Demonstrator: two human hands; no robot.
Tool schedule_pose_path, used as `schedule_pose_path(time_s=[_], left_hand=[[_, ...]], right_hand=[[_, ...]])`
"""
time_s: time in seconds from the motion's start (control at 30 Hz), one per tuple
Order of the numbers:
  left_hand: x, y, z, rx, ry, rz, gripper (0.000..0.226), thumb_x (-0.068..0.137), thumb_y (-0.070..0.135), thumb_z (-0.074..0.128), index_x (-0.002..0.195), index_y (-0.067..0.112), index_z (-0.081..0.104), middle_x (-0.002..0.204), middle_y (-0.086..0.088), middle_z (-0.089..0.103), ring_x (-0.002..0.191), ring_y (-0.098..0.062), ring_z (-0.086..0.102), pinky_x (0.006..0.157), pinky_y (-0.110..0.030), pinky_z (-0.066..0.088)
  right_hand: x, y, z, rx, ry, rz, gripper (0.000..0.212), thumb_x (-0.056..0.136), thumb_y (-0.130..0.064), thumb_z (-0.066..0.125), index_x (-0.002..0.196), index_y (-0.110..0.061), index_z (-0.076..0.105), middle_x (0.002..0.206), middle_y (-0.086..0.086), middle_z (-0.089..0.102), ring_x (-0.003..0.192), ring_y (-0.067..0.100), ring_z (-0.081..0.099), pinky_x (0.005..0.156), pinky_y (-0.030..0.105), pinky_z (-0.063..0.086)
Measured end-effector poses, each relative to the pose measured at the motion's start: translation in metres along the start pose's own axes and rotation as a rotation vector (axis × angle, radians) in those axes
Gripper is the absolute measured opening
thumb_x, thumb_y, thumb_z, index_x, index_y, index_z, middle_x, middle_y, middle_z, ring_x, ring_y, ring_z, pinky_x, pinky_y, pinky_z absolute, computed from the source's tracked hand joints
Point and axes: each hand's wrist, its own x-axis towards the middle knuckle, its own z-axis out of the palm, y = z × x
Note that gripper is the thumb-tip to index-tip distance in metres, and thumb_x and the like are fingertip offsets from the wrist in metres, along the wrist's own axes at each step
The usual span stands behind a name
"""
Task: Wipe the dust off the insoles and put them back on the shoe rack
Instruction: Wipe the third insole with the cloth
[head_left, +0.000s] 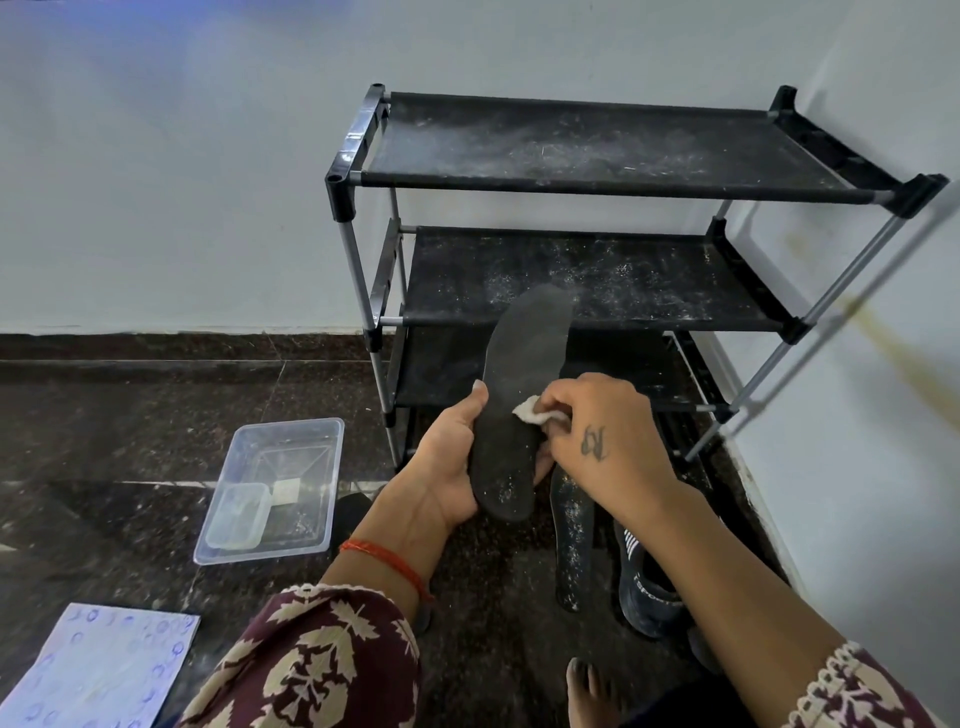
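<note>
In front of the dusty black three-tier shoe rack (597, 156), our left hand (447, 467) grips a dark grey foam insole (511, 415) by its heel while our right hand (602, 436) pinches a small white cloth (530, 410) against it.

Left hand (451, 467) cupped in grip, right hand (597, 441) pinching.

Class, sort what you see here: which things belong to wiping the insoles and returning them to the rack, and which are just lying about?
Part of the job:
- insole in the left hand, at
- white cloth pinched by the right hand
- dusty second insole on the floor
- shoe rack

Lying about:
- clear plastic tub
- patterned sheet
- black shoe
</note>
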Motion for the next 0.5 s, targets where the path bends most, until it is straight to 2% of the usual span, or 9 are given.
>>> schedule_pose_path(time_s=[0.07,0.13,0.17,0.23,0.3,0.37,0.43,0.5], left_hand=[[0.0,0.002,-0.001,-0.01,-0.005,-0.008,0.057,0.097,0.052,0.033,0.103,0.004,0.063,0.084,-0.016,0.07,0.066,-0.026,0.068,0.06,-0.034,0.057],[0.0,0.005,-0.002,-0.009,-0.002,-0.031,0.059,0.096,0.054,0.035,0.102,0.003,0.063,0.081,-0.016,0.07,0.064,-0.027,0.07,0.056,-0.034,0.057],[0.0,0.006,-0.002,-0.016,0.011,-0.052,0.059,0.095,0.055,0.037,0.102,0.003,0.064,0.083,-0.015,0.07,0.064,-0.027,0.07,0.055,-0.035,0.058],[0.001,0.005,-0.004,-0.011,0.071,-0.061,0.056,0.094,0.054,0.043,0.105,0.004,0.065,0.083,-0.012,0.07,0.065,-0.025,0.07,0.056,-0.032,0.058],[0.002,0.004,-0.006,0.004,0.107,-0.026,0.05,0.096,0.05,0.043,0.099,0.006,0.065,0.074,-0.01,0.071,0.06,-0.022,0.069,0.054,-0.028,0.057],[0.003,0.003,-0.006,0.036,0.099,0.008,0.048,0.098,0.049,0.039,0.101,0.008,0.066,0.083,-0.009,0.072,0.069,-0.021,0.07,0.062,-0.029,0.057],[0.002,0.001,-0.005,0.051,0.071,0.01,0.051,0.099,0.048,0.034,0.106,0.008,0.065,0.094,-0.01,0.071,0.08,-0.023,0.068,0.07,-0.034,0.055],[0.002,0.0,-0.003,0.055,0.032,0.019,0.053,0.101,0.046,0.029,0.11,0.007,0.063,0.097,-0.012,0.07,0.085,-0.025,0.067,0.073,-0.036,0.052]], right_hand=[[-0.001,-0.005,-0.004,0.177,-0.033,-0.043,0.016,0.079,-0.014,0.069,0.091,-0.023,0.073,0.085,-0.006,0.065,0.07,0.005,0.058,0.057,0.006,0.039],[-0.007,-0.016,-0.008,0.428,-0.229,-0.079,0.019,0.073,-0.013,0.074,0.084,-0.027,0.072,0.077,-0.013,0.067,0.065,0.0,0.061,0.064,0.01,0.049],[-0.01,-0.022,-0.007,0.477,-0.326,-0.093,0.022,0.07,-0.011,0.076,0.078,-0.031,0.07,0.072,-0.015,0.066,0.064,-0.003,0.061,0.069,0.01,0.048],[-0.013,-0.026,-0.005,0.464,-0.403,-0.102,0.024,0.068,-0.009,0.075,0.069,-0.031,0.066,0.067,-0.013,0.066,0.063,0.0,0.061,0.075,0.013,0.047],[-0.011,-0.024,-0.003,0.397,-0.384,-0.091,0.017,0.068,-0.008,0.074,0.073,-0.024,0.071,0.067,-0.013,0.065,0.064,0.003,0.06,0.067,0.014,0.048],[-0.01,-0.02,-0.001,0.283,-0.348,-0.084,0.021,0.069,-0.009,0.071,0.078,-0.027,0.074,0.065,-0.018,0.059,0.063,-0.001,0.056,0.057,0.007,0.04],[-0.009,-0.017,-0.001,0.212,-0.306,-0.064,0.02,0.073,-0.012,0.069,0.08,-0.03,0.074,0.071,-0.017,0.059,0.067,0.001,0.055,0.056,0.006,0.035],[-0.008,-0.014,-0.002,0.154,-0.263,-0.037,0.019,0.076,-0.013,0.066,0.082,-0.03,0.074,0.076,-0.014,0.059,0.069,0.003,0.054,0.057,0.008,0.037]])
